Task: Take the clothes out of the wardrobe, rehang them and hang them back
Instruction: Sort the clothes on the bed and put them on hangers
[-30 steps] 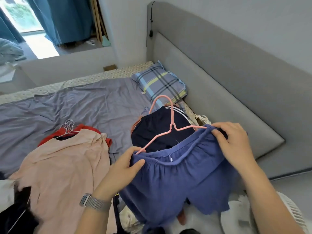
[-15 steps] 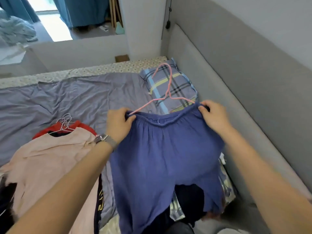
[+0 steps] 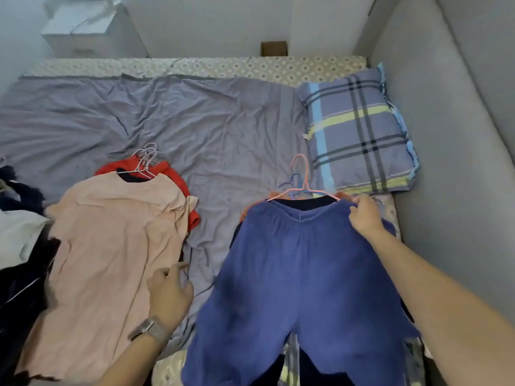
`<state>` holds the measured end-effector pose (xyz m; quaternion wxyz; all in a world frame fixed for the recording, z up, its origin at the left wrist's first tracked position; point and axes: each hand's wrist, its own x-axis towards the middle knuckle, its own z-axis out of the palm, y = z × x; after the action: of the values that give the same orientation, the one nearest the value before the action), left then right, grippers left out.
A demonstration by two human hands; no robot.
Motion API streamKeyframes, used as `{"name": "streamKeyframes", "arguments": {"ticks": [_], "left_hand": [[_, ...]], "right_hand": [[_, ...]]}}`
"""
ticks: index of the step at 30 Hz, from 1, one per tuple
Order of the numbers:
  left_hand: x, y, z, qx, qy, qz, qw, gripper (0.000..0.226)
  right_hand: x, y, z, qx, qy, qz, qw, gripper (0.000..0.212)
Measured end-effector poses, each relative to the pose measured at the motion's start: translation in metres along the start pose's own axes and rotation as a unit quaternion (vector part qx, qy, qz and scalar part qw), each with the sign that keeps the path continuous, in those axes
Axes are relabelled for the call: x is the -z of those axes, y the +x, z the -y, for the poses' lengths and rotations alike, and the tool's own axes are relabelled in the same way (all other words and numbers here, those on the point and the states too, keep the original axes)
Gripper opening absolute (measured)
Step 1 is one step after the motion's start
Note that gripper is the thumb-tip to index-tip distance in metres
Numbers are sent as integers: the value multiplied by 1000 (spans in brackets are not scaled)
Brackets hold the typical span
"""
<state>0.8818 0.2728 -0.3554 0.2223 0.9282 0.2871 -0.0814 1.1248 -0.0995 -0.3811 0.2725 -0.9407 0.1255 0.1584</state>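
- Since the earlier frame the left hand (image 3: pixel 170 295) has let go of the waistband and now hovers, fingers loosely spread and holding nothing, over the edge of the peach shirt (image 3: pixel 111 246); the blue shorts (image 3: pixel 301 280) have come down from mid-air to lie on the bed.
- Right hand (image 3: pixel 365 218) has its grip pinched on the right end of the shorts' waistband.
- A pink hanger (image 3: pixel 302 182) sits in that waistband, its hook pointing toward the plaid pillow (image 3: pixel 356 135).
- Under the shorts lie dark and orange garments with other hanger hooks, blue among them, beside the pink one.
- The peach shirt lies flat to the left on a white hanger (image 3: pixel 143 165), over a red garment (image 3: pixel 178 179).
- Grey sheet (image 3: pixel 195 121) covers the bed; a padded grey headboard (image 3: pixel 446 162) runs along the right.
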Motion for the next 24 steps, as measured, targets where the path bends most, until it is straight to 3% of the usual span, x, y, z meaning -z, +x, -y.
{"name": "streamKeyframes", "arguments": {"ticks": [4, 6, 8, 12, 15, 19, 24], "left_hand": [[-3, -2, 43, 75, 29, 5, 997, 43], [-5, 0, 50, 99, 9, -3, 995, 49], [-4, 7, 53, 120, -29, -8, 992, 39], [6, 30, 75, 155, -120, -15, 980, 32], [20, 63, 116, 147, -181, 10, 972, 30], [36, 113, 182, 131, -240, 63, 960, 27], [42, 167, 260, 119, -272, 41, 954, 25]], "right_hand": [[-27, 14, 28, 6, -114, 67, 991, 54], [-47, -2, 57, 23, -114, 114, 987, 67], [-76, -22, 89, 66, -109, 166, 978, 73], [-134, -56, 163, 161, -171, 246, 941, 64], [-178, -66, 222, 179, -180, 275, 928, 43], [-254, -73, 286, 190, -208, 290, 915, 55], [-370, -66, 325, 183, -213, 309, 909, 37]]}}
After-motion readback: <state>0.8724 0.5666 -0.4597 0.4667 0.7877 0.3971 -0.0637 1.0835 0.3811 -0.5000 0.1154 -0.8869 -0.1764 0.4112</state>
